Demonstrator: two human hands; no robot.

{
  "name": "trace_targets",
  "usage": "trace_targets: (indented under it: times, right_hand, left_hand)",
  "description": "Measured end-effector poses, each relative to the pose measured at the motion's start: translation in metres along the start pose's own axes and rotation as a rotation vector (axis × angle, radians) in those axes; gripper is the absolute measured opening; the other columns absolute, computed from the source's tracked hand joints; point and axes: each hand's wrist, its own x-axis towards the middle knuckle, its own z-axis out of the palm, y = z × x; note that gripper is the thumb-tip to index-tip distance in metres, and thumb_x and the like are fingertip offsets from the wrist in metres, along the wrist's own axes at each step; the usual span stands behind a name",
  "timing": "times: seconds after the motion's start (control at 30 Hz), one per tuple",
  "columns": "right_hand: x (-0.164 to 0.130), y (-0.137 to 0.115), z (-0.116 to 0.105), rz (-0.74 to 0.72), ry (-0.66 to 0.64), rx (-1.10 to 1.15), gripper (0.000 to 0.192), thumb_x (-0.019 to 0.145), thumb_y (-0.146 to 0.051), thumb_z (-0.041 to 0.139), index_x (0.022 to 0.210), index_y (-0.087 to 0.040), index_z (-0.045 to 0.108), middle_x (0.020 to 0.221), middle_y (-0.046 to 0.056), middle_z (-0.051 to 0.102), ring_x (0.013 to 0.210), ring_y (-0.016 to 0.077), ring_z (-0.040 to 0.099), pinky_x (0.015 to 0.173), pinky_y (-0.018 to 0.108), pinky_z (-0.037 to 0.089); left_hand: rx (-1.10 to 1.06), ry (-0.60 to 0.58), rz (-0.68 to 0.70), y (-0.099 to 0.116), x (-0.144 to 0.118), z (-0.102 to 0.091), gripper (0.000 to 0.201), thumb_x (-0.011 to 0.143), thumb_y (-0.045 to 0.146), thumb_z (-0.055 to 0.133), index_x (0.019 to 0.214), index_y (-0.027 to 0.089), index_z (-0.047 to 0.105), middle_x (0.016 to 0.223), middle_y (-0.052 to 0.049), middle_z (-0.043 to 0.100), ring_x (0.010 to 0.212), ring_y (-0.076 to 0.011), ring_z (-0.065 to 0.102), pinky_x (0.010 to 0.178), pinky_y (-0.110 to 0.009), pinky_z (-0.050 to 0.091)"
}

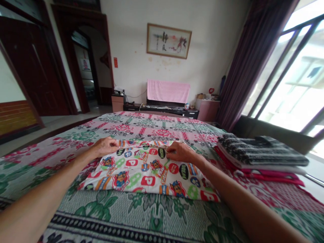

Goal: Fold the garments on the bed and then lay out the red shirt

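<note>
A folded cartoon-print cloth [149, 172] lies flat in the lower middle of the frame, on a bed covered by a floral bedspread [131, 216] in pink, red and green. The cloth is white and crowded with small pictures: cartoon dogs, paw marks, red and green badges, black ovals with lettering, orange stripes. It forms a broad, roughly rectangular pad, its near edge thick with layers and its far edge slightly rumpled. The left hand [105, 146] sits at the far left corner, fingers closed and pinching the cloth's edge; the right hand [181, 152] is at the far edge right of centre, fingers curled down onto the fabric and gripping it. Both bare forearms run in from the bottom corners of the frame. At the right, well apart from the cloth, rests a stack of folded fabrics [260, 155], striped black and white above white and pink layers.
</note>
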Motion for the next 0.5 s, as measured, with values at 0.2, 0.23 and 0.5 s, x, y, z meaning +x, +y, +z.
trace_targets:
  times: [0.2,0.23,0.5]
  right_hand:
    - [0.004,0.012,0.002,0.108,0.052,0.101,0.026,0.082,-0.024,0.049,0.079,-0.018,0.075,0.071,0.002,0.068,0.068,0.0127,0.057,0.063,0.022,0.04]
    - [0.004,0.016,-0.001,0.116,0.052,0.13,0.027,0.082,-0.024,0.049,0.078,-0.018,0.074,0.071,0.002,0.068,0.067,0.0121,0.057,0.063,0.022,0.04]
    - [-0.004,0.022,-0.029,0.156,-0.162,0.288,0.027,0.081,-0.036,0.056,0.075,-0.017,0.074,0.072,0.001,0.066,0.063,0.0098,0.055,0.057,0.021,0.04]
  left_hand:
    - [0.022,0.01,0.038,0.0,-0.001,-0.002,0.032,0.067,0.048,0.054,0.074,0.022,0.072,0.083,-0.003,0.064,0.073,-0.0166,0.06,0.067,-0.024,0.045]
    - [0.03,0.009,0.04,0.001,-0.001,-0.003,0.032,0.067,0.049,0.054,0.073,0.023,0.072,0.082,-0.003,0.064,0.073,-0.0167,0.06,0.067,-0.025,0.045]
    - [0.029,0.018,-0.02,0.012,-0.005,-0.009,0.034,0.069,0.051,0.053,0.064,0.022,0.069,0.076,-0.001,0.066,0.07,-0.0154,0.058,0.062,-0.022,0.041]
